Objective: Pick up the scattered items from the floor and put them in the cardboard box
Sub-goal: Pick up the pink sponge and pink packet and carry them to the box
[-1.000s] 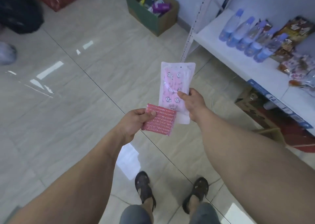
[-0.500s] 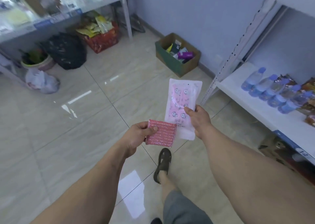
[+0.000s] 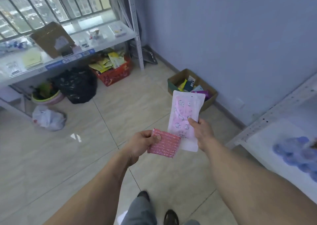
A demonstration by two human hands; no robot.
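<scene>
My left hand (image 3: 141, 142) pinches a pink glittery scrub pad (image 3: 165, 146) by its left edge. Held upright in my right hand (image 3: 202, 132) is a white and pink printed packet (image 3: 184, 113), gripped at its lower right side. Both are at chest height over the tiled floor. The open cardboard box (image 3: 176, 78) stands against the blue wall ahead and to the right, with several packets inside it. The pink packet hides part of the box's near side.
A grey shelf unit (image 3: 96, 43) with a red basket (image 3: 115, 74), a black bag (image 3: 77, 86), a basin and a white bag (image 3: 48, 118) beneath it stands at the left. A white shelf (image 3: 274, 147) with blurred blue bottles is at the right. My feet show below.
The view has tilted up and I have stepped forward. The cardboard box is now nearer and lower in the frame. Both hands keep their hold on the same items.
</scene>
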